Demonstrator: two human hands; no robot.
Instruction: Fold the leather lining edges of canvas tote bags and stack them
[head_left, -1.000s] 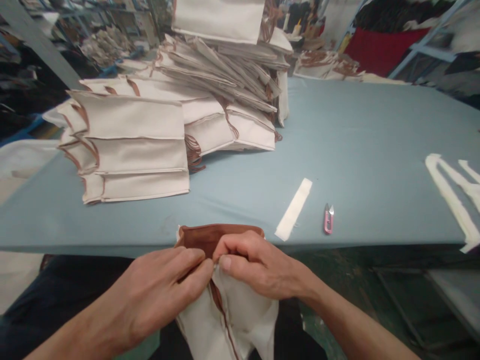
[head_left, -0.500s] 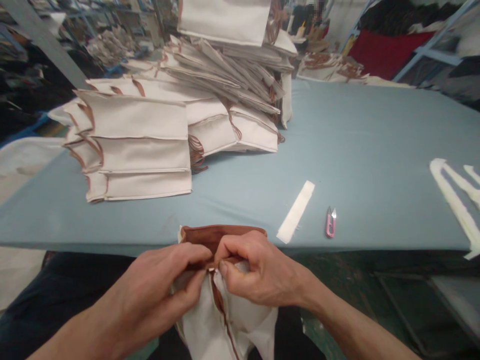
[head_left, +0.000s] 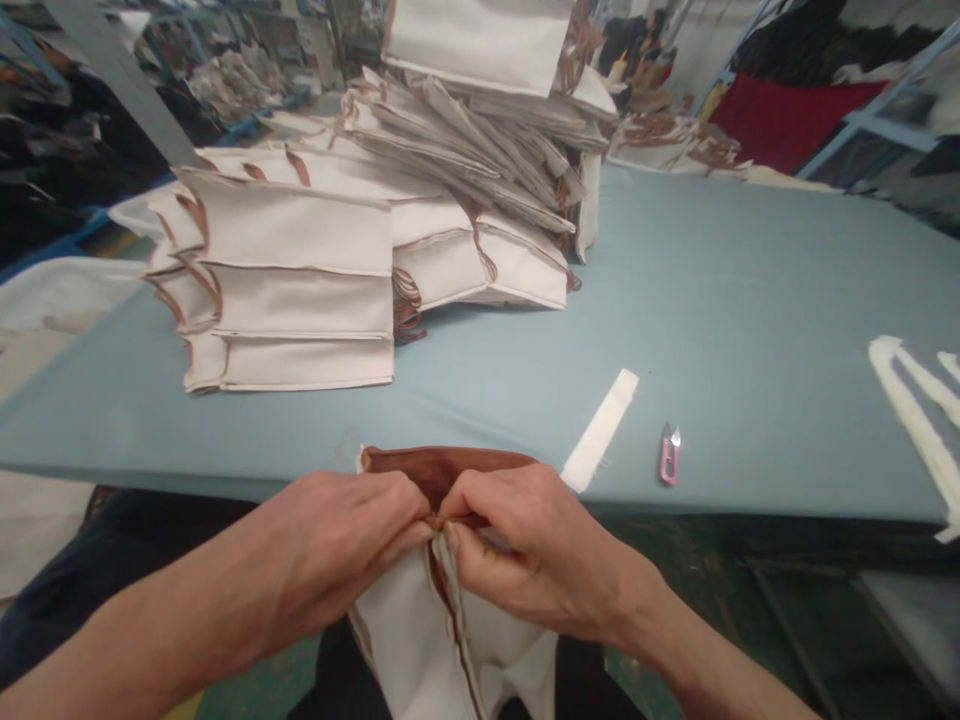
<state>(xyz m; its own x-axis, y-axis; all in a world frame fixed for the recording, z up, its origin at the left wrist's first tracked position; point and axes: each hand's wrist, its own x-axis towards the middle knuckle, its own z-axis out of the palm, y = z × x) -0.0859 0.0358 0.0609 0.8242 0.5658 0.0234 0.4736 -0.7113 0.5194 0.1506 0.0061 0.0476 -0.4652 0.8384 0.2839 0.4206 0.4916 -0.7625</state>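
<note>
A cream fabric bag [head_left: 409, 625] with a brown lining stands between my knees, its far rim against the table's front edge. My left hand [head_left: 352, 525] pinches the brown-edged top of the near side at the middle seam. Right beside it, my right hand [head_left: 517, 540] grips the same edge, thumb and forefinger pressed together. The fingertips of both hands nearly meet there. A seam with brown trim runs down from the pinched spot. What lies between the fingertips is mostly hidden.
On the blue-covered table [head_left: 720, 300] lie a cream fabric strip [head_left: 600, 430] and pink thread snips [head_left: 670, 455]. Cream bags [head_left: 300, 230] are stacked at the left and back. White cut pieces [head_left: 911, 410] lie at the right edge.
My left hand has closed in towards the seam, its fingers now curled tighter. A small white bit seen at the fingertips before is now covered. The view has shifted slightly.
</note>
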